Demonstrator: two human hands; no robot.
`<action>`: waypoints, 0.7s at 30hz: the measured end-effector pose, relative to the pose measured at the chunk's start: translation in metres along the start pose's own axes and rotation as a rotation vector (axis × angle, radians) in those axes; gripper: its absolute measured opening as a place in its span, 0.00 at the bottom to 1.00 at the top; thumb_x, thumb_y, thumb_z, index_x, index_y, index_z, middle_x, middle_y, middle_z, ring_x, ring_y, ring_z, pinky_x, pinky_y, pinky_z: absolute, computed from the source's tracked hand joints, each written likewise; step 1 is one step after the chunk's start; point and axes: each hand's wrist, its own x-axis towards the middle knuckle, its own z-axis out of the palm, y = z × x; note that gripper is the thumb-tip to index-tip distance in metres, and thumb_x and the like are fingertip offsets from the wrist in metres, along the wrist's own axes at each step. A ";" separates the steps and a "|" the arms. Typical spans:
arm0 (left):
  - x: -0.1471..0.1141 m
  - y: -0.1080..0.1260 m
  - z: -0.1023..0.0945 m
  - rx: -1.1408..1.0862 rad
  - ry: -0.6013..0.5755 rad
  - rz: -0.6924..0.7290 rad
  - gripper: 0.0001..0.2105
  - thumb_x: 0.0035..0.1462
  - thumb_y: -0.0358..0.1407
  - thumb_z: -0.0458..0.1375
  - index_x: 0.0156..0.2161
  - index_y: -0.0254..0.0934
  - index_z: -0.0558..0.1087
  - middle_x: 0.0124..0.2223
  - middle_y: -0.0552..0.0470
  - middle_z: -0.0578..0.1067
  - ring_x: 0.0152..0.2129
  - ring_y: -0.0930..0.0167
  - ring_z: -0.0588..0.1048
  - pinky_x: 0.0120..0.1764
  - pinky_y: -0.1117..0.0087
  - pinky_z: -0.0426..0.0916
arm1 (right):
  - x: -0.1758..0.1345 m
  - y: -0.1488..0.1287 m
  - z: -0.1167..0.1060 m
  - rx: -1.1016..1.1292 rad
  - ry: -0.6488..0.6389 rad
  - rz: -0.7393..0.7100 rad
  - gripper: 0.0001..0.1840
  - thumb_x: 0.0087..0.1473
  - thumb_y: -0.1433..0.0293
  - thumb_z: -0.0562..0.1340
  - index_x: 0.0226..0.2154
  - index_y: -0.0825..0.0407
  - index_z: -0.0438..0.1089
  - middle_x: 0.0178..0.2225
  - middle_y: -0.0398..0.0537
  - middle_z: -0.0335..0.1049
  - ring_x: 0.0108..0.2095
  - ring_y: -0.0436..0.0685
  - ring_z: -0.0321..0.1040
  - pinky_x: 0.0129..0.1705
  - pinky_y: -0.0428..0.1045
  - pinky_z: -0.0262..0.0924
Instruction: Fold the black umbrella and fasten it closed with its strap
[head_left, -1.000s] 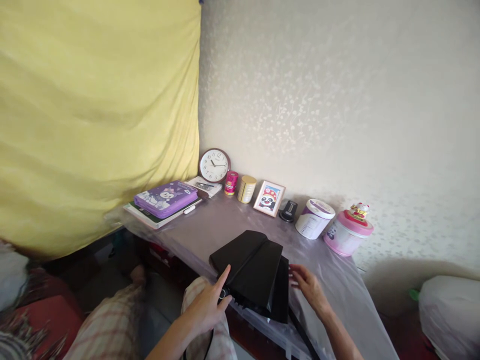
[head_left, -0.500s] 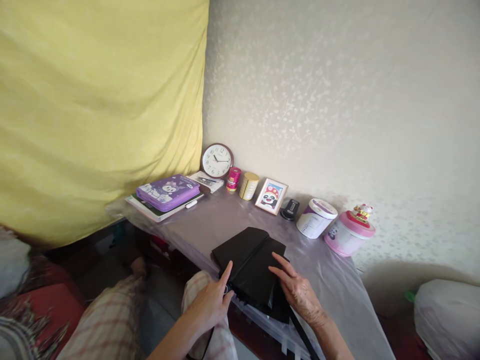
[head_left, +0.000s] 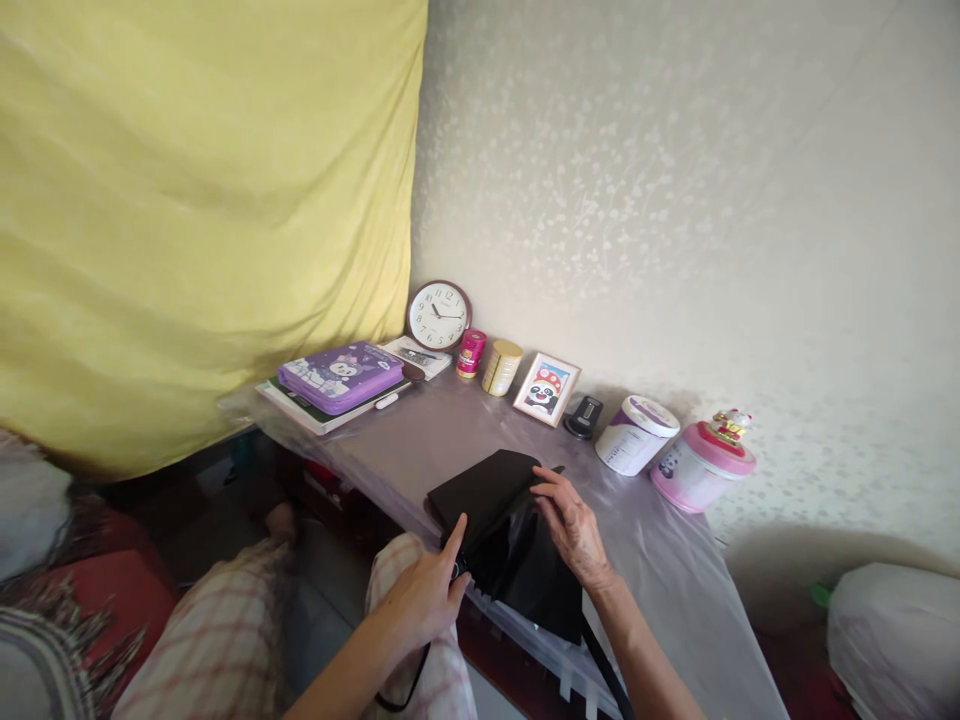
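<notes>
A black folding umbrella (head_left: pixel 480 490) lies collapsed at the table's front edge, its cloth panels loose and partly folded over. My left hand (head_left: pixel 431 590) is closed round its near end at the handle, with the index finger stretched along the cloth. A thin black cord hangs below that hand. On the right, my right hand (head_left: pixel 570 525) pinches the edge of one panel between thumb and fingers and holds it lifted. Under my right wrist a black strap (head_left: pixel 604 665) runs down over the table edge. The handle is mostly hidden.
Along the wall stand a round clock (head_left: pixel 440 315), a pink can (head_left: pixel 471 353), a yellow can (head_left: pixel 502 367), a panda picture frame (head_left: pixel 547 388), a black device (head_left: pixel 583 417), a white tub (head_left: pixel 637 435) and a pink jar (head_left: pixel 701 468). A purple case (head_left: pixel 341 377) lies on books at left.
My right hand has moved up and left and has taken hold of a panel, lifting and folding it toward the left. My left hand stays at the handle.
</notes>
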 end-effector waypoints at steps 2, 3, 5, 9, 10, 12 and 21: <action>0.001 0.000 0.001 0.008 -0.001 -0.001 0.31 0.59 0.40 0.44 0.64 0.39 0.35 0.32 0.49 0.76 0.29 0.66 0.75 0.30 0.70 0.59 | 0.011 -0.002 0.011 0.006 0.031 -0.002 0.10 0.59 0.70 0.50 0.39 0.49 0.65 0.50 0.52 0.64 0.46 0.54 0.67 0.46 0.50 0.64; 0.001 0.001 0.001 0.011 -0.003 0.000 0.31 0.59 0.40 0.44 0.64 0.39 0.35 0.33 0.49 0.76 0.29 0.66 0.75 0.30 0.69 0.59 | 0.016 -0.003 0.017 0.002 0.048 -0.001 0.10 0.59 0.70 0.50 0.39 0.49 0.65 0.49 0.52 0.64 0.47 0.54 0.66 0.46 0.50 0.64; 0.001 0.002 0.001 0.013 -0.007 0.001 0.31 0.59 0.40 0.44 0.64 0.38 0.36 0.34 0.48 0.76 0.30 0.65 0.75 0.31 0.69 0.60 | 0.025 -0.004 0.029 -0.009 0.080 0.010 0.10 0.59 0.69 0.49 0.39 0.49 0.65 0.49 0.52 0.64 0.47 0.53 0.66 0.46 0.49 0.64; -0.002 0.008 0.000 0.009 0.001 -0.001 0.30 0.59 0.40 0.43 0.64 0.38 0.37 0.37 0.45 0.76 0.33 0.63 0.75 0.32 0.67 0.61 | 0.037 -0.005 0.055 -0.062 0.110 0.039 0.10 0.60 0.69 0.48 0.39 0.50 0.64 0.50 0.51 0.64 0.45 0.52 0.67 0.44 0.48 0.64; -0.003 0.010 -0.001 0.013 -0.003 -0.005 0.30 0.59 0.40 0.43 0.64 0.38 0.37 0.37 0.45 0.76 0.34 0.62 0.75 0.33 0.67 0.61 | 0.038 -0.005 0.062 -0.085 0.111 0.049 0.11 0.60 0.69 0.48 0.38 0.50 0.64 0.50 0.51 0.64 0.45 0.52 0.67 0.44 0.47 0.64; -0.006 0.014 -0.003 0.024 -0.020 -0.014 0.30 0.59 0.41 0.42 0.64 0.38 0.38 0.39 0.43 0.75 0.35 0.61 0.74 0.33 0.67 0.61 | 0.041 -0.005 0.073 -0.138 0.100 0.067 0.12 0.60 0.69 0.48 0.38 0.50 0.65 0.50 0.50 0.64 0.43 0.52 0.68 0.41 0.46 0.65; -0.011 0.021 -0.005 0.026 0.003 0.018 0.28 0.60 0.38 0.42 0.63 0.34 0.44 0.39 0.44 0.75 0.36 0.63 0.74 0.34 0.68 0.61 | 0.045 -0.007 0.091 -0.296 -0.093 0.061 0.12 0.60 0.71 0.48 0.38 0.49 0.66 0.52 0.48 0.63 0.40 0.51 0.70 0.35 0.44 0.66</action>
